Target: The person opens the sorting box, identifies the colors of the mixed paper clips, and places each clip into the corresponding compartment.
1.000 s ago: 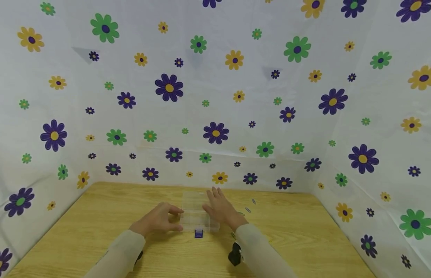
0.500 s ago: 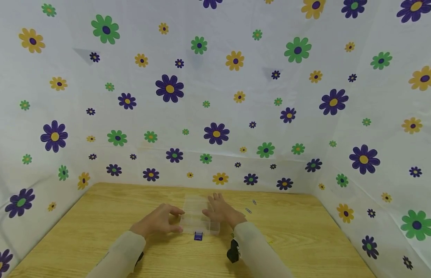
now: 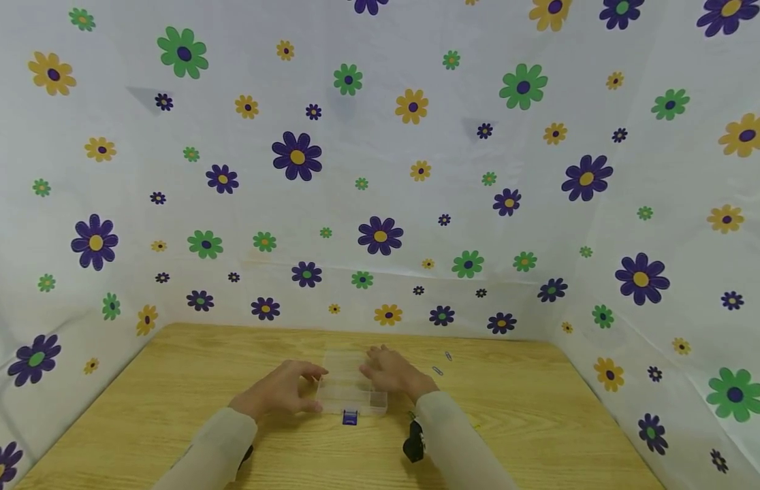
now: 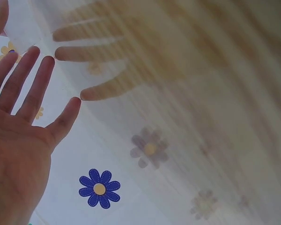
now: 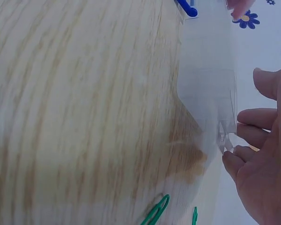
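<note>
Since a second ago the right hand (image 3: 392, 374) has dropped lower over the clear plastic box (image 3: 349, 388), its fingers no longer raised above the far edge but lying down along the box's right side. Its grip is relaxed, with fingertips (image 5: 246, 117) touching the box's edge and nothing clenched. On the other side the left hand (image 3: 282, 391) rests against the box's left side, fingers (image 4: 35, 86) spread and straight, grip released. Between the two hands the box sits on the wooden counter (image 3: 171, 381), with its blue latch (image 3: 350, 416) at the near edge. Right of the box, a few paper clips (image 3: 438, 371) lie loose on the counter, green ones (image 5: 155, 211) just beside the right hand. No writing can be read anywhere.
</note>
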{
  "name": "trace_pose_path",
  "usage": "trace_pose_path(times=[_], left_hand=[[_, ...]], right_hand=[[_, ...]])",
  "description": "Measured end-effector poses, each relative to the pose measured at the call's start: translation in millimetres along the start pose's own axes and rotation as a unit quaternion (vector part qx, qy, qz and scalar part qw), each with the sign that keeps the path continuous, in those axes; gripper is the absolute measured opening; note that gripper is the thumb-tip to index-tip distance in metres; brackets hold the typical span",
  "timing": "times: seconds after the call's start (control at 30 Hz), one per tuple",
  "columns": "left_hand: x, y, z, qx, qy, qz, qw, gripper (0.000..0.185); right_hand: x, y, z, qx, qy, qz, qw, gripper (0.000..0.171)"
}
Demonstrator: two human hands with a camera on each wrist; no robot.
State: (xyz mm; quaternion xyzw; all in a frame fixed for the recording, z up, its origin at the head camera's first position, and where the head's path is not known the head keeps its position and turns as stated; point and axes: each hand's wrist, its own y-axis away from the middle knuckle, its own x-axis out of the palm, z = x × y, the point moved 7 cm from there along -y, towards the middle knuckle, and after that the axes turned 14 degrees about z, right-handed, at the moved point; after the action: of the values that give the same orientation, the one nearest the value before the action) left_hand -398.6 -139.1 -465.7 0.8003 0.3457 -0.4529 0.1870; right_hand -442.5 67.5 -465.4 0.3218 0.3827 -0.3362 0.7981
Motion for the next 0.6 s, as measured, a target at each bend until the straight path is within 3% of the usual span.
trace_pose_path(times=[0.27,0.6], left_hand=[[0.7,0.6,-0.6,-0.009,-0.007,-0.002,0.9999,0.068],[2.3,0.4,1.6,-0.027,0.003,0.009,0.9996,0.068]], right_hand=[[-1.7,1.1,0.6,-0.009,0.017,0.000,1.000,0.055],[3.8,1.7,-1.4,-0.008,0.001,0.009,1.000,0.056]])
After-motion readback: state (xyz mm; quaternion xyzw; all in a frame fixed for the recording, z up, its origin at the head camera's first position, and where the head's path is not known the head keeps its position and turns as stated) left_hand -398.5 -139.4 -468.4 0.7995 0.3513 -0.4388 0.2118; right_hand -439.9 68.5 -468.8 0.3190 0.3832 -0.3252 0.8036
